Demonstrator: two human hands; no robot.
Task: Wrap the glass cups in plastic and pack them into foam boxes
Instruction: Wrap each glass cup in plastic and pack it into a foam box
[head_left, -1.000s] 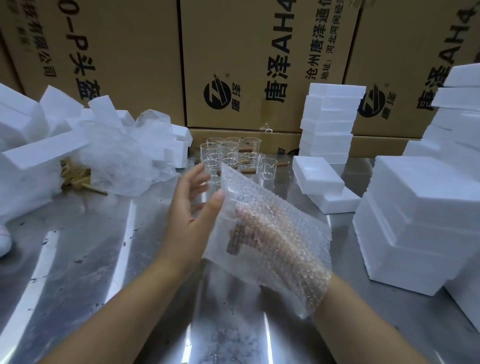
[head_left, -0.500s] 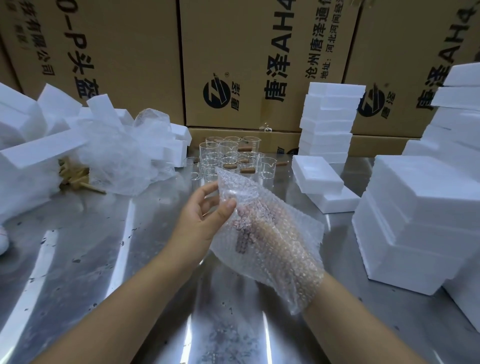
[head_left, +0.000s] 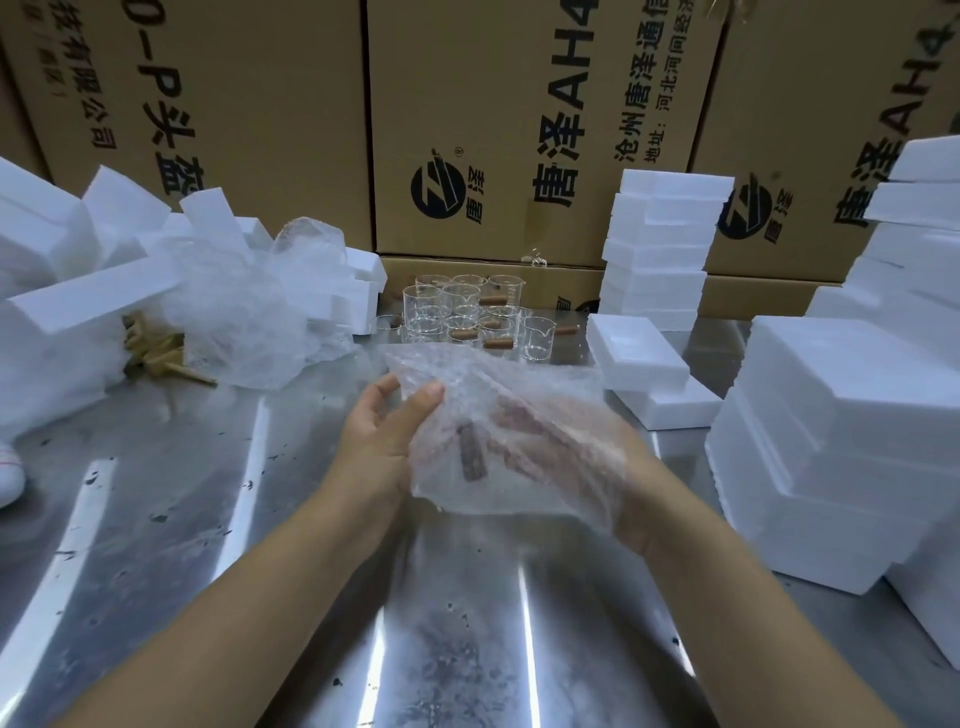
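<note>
I'm seeing the left hand (head_left: 382, 439) pinching the wrap (head_left: 519, 395) edge, thumb against fingers. The right hand (head_left: 566, 452) is lying behind the wrap, blurred, so I can't tell its grip. A brown handle (head_left: 471, 453) is showing through the wrap, held over the table (head_left: 156, 519). Cups (head_left: 460, 312) are standing at the back, foam boxes (head_left: 831, 441) on the right.

A metal table (head_left: 156, 545) fills the view from 3 through 6 to 9 o'clock, its dull surface scuffed and dotted with dark specks. Bright streaks of reflected light (head_left: 248, 457) run along it toward 6 o'clock. Tall brown cardboard cartons (head_left: 498, 104), printed in black, wall off 10 to 2 o'clock.
</note>
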